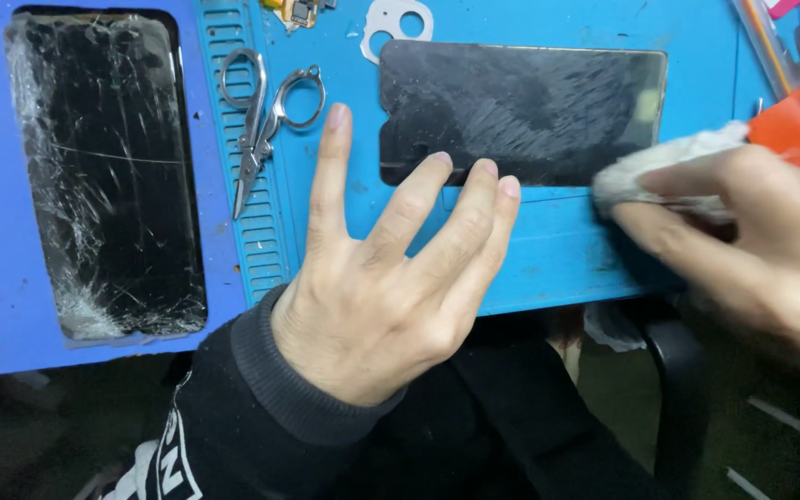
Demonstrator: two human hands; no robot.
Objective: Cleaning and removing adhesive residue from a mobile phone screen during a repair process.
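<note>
Left hand [372, 306] spread, fingertips pinning dark phone panel [520, 111] near mat [548, 250] front edge; right hand [752, 241] pinching white cloth [668, 167]; better to wipe gently, panel kept flat.

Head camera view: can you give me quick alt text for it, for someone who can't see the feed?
The left hand presses its fingertips on the near edge of a smeared dark phone panel on a blue work mat, while the right hand holds a white wad of cloth at the panel's right corner. A shattered phone screen and small scissors lie to the left.
</note>
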